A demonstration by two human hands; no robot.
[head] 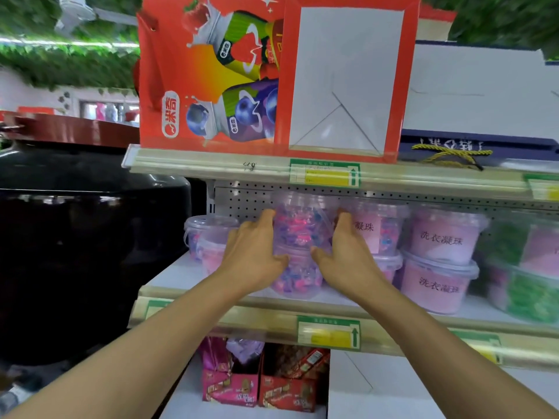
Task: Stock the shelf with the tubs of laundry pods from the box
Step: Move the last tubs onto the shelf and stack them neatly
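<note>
Your left hand (251, 252) and right hand (348, 255): both bare, without gloves, rings or watch; your forearms show no sleeves.

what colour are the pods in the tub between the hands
Pink, purple and blue pods, seen through the clear tub in the head view.
</note>
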